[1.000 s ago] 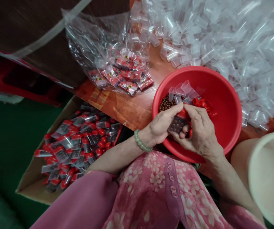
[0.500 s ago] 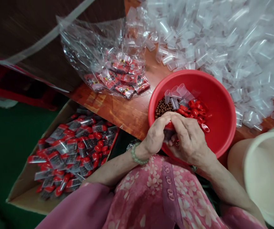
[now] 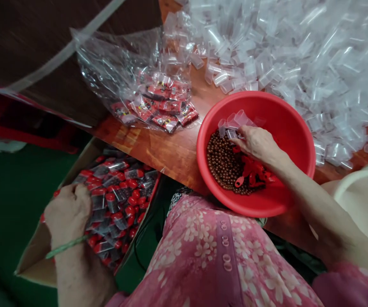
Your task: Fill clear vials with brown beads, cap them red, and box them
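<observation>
My right hand (image 3: 257, 143) is inside a red basin (image 3: 302, 170), its fingertips closed on a clear plastic tube (image 3: 231, 134) in a small group of such tubes. Below it in the basin lie many brown beads (image 3: 220, 164) and a heap of small red plastic caps (image 3: 252, 170). Over to the left, my left hand (image 3: 70, 209) is above a cardboard box (image 3: 36, 260) filled with clear tubes with red caps (image 3: 120, 194) and dark contents. The back of that hand hides its fingertips, so any held thing is out of sight.
A large pile of clear tubes (image 3: 286, 55) covers the table's back right. A clear bag (image 3: 107, 64) with red printed packets (image 3: 164, 102) lies left of the basin on the wooden table (image 3: 171, 157). A cream bucket (image 3: 363, 204) stands at the right.
My hands have parted from the capped tube they both held over the basin. My left hand moved left and down to the box; my right hand went deeper into the basin, to the clear tubes.
</observation>
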A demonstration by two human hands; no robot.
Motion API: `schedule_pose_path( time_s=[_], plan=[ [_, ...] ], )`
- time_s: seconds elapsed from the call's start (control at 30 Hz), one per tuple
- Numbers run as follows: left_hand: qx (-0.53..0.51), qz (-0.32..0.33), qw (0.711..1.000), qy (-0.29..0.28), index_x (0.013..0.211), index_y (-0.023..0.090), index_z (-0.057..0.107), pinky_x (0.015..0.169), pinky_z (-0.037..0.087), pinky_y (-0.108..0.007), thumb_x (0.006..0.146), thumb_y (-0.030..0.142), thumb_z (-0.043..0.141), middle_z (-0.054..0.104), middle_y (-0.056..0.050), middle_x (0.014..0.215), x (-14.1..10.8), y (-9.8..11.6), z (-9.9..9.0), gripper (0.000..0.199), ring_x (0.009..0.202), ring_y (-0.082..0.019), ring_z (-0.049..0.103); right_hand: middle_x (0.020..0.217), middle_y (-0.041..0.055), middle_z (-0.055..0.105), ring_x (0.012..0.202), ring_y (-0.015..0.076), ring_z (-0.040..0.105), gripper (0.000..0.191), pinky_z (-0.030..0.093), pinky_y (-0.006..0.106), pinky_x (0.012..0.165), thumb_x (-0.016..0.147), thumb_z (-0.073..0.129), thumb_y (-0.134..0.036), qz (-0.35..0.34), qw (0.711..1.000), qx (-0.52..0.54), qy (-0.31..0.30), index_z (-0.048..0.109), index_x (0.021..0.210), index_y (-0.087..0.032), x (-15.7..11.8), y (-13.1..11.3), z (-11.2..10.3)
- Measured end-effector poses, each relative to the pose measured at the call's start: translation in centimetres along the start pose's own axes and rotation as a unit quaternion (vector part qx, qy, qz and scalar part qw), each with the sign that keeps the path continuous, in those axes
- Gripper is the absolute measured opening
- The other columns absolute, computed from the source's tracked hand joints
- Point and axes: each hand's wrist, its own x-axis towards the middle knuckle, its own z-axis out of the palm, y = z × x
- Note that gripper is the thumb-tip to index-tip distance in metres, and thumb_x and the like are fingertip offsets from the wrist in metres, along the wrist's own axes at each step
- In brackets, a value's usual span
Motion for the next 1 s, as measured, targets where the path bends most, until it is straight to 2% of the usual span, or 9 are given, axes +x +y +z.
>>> schedule_pose_path(
  time_s=[0.1,0.2,0.27,0.33,0.43,0.53,0.7,0.87,1.0],
  plan=[
    [0.125,-0.032,0.971,0.2,0.066,0.03,0.063,0.099,0.046,-0.082,0.079,0.046,0.074,0.071,0.0,0.064,-0.6,-2.2,-0.2,0.023,0.128,-0.051,0.063,0.109,0.0241,0.076,0.1,0.0363,0.073,0.053,0.051,0.039,0.076,0.097,0.063,-0.05,0.053,0.998,0.016,0.013,0.061,0.127,-0.006,1.7,-0.7,1.2],
    [0.132,0.028,0.955,0.263,0.094,0.038,0.075,0.117,0.038,-0.078,0.079,0.043,0.078,0.079,-0.003,0.095,0.4,-0.6,2.0,0.016,0.13,-0.045,0.063,0.113,0.0235,0.076,0.103,0.0363,0.072,0.056,0.052,0.039,0.08,0.091,0.07,-0.044,0.076,0.995,0.056,0.012,0.059,0.129,-0.005,2.4,-0.4,2.0],
    [0.084,0.085,0.964,0.237,0.119,0.043,0.073,0.12,0.046,-0.061,0.088,0.043,0.072,0.078,0.001,0.112,1.6,2.9,4.6,0.031,0.125,-0.035,0.067,0.113,0.0209,0.076,0.102,0.0337,0.072,0.05,0.053,0.038,0.08,0.089,0.069,-0.037,0.067,0.995,0.072,0.003,0.062,0.127,-0.006,2.2,0.0,2.1],
    [0.041,0.114,0.972,0.204,0.128,0.037,0.071,0.114,0.053,-0.053,0.096,0.047,0.062,0.076,0.002,0.124,3.1,7.8,7.9,0.034,0.122,-0.03,0.07,0.112,0.0179,0.076,0.098,0.0304,0.072,0.037,0.052,0.036,0.077,0.089,0.064,-0.031,0.015,0.998,0.066,-0.009,0.066,0.12,-0.01,1.5,0.1,2.0],
    [-0.011,0.188,0.975,0.121,0.135,0.017,0.064,0.116,0.052,-0.049,0.102,0.05,0.052,0.069,-0.01,0.139,5.1,14.7,13.2,0.048,0.131,-0.028,0.065,0.112,0.021,0.072,0.094,0.0313,0.071,0.029,0.05,0.036,0.071,0.089,0.056,-0.02,-0.06,0.998,-0.03,-0.011,0.07,0.112,-0.01,0.3,-0.3,1.8],
    [-0.042,0.251,0.964,0.073,0.143,0.012,0.054,0.119,0.049,-0.047,0.106,0.051,0.043,0.062,-0.018,0.146,6.6,18.5,17.4,0.054,0.139,-0.027,0.059,0.111,0.0259,0.068,0.098,0.035,0.07,0.033,0.048,0.038,0.069,0.087,0.051,-0.01,-0.102,0.986,-0.131,-0.019,0.068,0.114,-0.004,0.0,-1.0,1.8],
    [-0.038,0.289,0.955,0.057,0.153,0.013,0.042,0.129,0.035,-0.047,0.109,0.049,0.03,0.049,-0.021,0.159,7.6,19.0,20.7,0.059,0.153,-0.026,0.043,0.108,0.0259,0.069,0.099,0.0322,0.069,0.036,0.049,0.037,0.074,0.091,0.042,-0.002,-0.185,0.969,-0.155,-0.052,0.069,0.115,-0.001,1.0,-2.3,1.7],
    [-0.043,0.261,0.963,0.048,0.155,0.011,0.039,0.132,0.031,-0.049,0.108,0.053,0.024,0.047,-0.018,0.162,7.6,18.7,21.0,0.065,0.155,-0.028,0.041,0.106,0.0256,0.069,0.099,0.0305,0.069,0.04,0.049,0.037,0.08,0.095,0.034,0.0,-0.288,0.947,-0.123,-0.075,0.07,0.111,0.0,0.8,-4.7,1.6],
    [-0.034,0.243,0.968,0.057,0.154,0.013,0.042,0.132,0.031,-0.044,0.107,0.058,0.021,0.048,-0.014,0.162,7.5,19.1,20.9,0.068,0.155,-0.025,0.041,0.111,0.0211,0.067,0.09,0.0253,0.066,0.029,0.05,0.035,0.079,0.089,0.053,-0.004,-0.319,0.94,-0.026,-0.117,0.068,0.114,-0.002,0.6,-4.6,1.9]
  ],
)
